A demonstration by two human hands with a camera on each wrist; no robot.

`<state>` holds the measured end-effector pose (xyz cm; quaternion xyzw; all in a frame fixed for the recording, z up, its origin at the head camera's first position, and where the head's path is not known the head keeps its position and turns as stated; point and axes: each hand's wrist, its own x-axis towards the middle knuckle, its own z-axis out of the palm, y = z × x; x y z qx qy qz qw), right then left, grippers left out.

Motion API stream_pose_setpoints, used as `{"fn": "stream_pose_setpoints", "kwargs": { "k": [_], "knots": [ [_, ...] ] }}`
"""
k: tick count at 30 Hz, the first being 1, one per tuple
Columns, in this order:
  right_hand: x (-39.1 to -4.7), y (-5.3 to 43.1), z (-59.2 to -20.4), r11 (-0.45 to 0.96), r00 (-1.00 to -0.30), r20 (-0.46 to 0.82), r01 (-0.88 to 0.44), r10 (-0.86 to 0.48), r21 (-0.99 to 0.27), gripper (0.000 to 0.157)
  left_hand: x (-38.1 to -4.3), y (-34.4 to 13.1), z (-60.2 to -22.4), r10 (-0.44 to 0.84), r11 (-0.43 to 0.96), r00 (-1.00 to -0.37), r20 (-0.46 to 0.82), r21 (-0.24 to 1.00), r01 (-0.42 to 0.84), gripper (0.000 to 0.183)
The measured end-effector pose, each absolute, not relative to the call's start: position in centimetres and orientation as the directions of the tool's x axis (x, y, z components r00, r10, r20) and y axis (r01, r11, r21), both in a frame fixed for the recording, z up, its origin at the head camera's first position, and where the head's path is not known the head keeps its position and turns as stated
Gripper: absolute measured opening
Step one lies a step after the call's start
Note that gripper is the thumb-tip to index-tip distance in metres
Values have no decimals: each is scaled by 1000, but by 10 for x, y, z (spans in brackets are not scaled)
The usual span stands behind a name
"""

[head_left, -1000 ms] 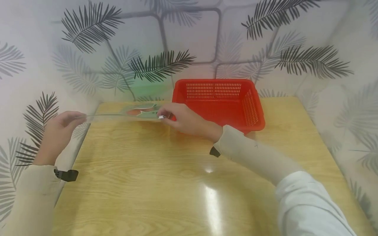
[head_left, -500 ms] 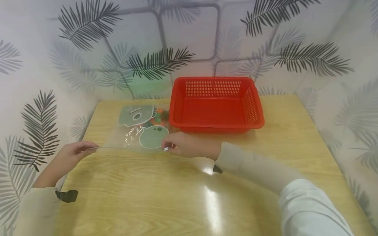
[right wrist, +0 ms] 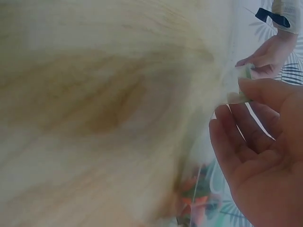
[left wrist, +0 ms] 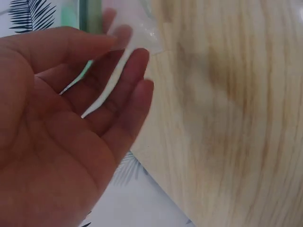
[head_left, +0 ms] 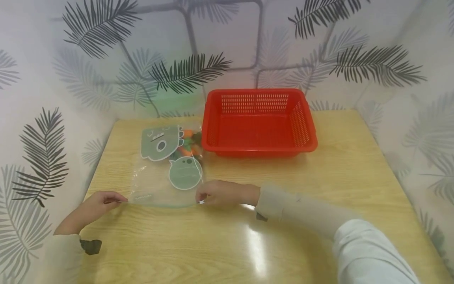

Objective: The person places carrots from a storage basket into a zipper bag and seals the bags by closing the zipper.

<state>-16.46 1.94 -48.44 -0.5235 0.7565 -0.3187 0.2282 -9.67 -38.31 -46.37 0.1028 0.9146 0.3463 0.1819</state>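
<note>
A clear zip bag (head_left: 185, 173) printed with green cartoon shapes lies on the table, its zip edge toward me. Small orange, green and brown pieces (head_left: 188, 148) show inside its far right part; their kind is unclear. My left hand (head_left: 93, 209) pinches the near left corner between thumb and index finger, the other fingers loosely bent in the left wrist view. At the opposite end of the zip, my right hand (head_left: 223, 193) pinches the corner beside the white slider (head_left: 201, 202). Between both hands the zip edge runs nearly straight.
A red plastic basket (head_left: 259, 150) with slotted walls stands at the back, right of the bag and close against its contents. The wooden table (head_left: 170, 244) meets a leaf-patterned wall covering (head_left: 283, 43) at the back and sides.
Both hands have drawn the zip edge toward me and down, so the bag went from held up edge-on to spread flat on the table. The basket has stayed in place.
</note>
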Motion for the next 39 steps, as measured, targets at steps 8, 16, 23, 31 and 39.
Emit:
{"fn": "stream_pose_setpoints", "kwargs": {
  "k": [8, 16, 23, 31, 39],
  "knots": [
    [-155, 15, -498, 283, -335, -51, -695, -941, -661, 15, -92, -376, -474, 319, 776, -905, -282, 625, 79, 22],
    [-148, 21, -505, 233, -272, -10, -806, -962, -544, 13, -94, -349, -474, 308, 784, -923, -229, 610, 111, 21],
    [-140, 23, -505, 204, -227, -8, -856, -974, -475, 18, -107, -306, -486, 325, 761, -937, -128, 623, 179, 20],
    [-133, 52, -502, 365, -415, 16, -817, -910, -446, 19, -119, -260, -496, 330, 620, -944, 12, 752, 226, 23],
    [-146, 101, -488, 466, -562, 218, -805, -798, -367, 19, -123, -242, -496, 287, 637, -920, 266, 664, 391, 31]
  ]
}}
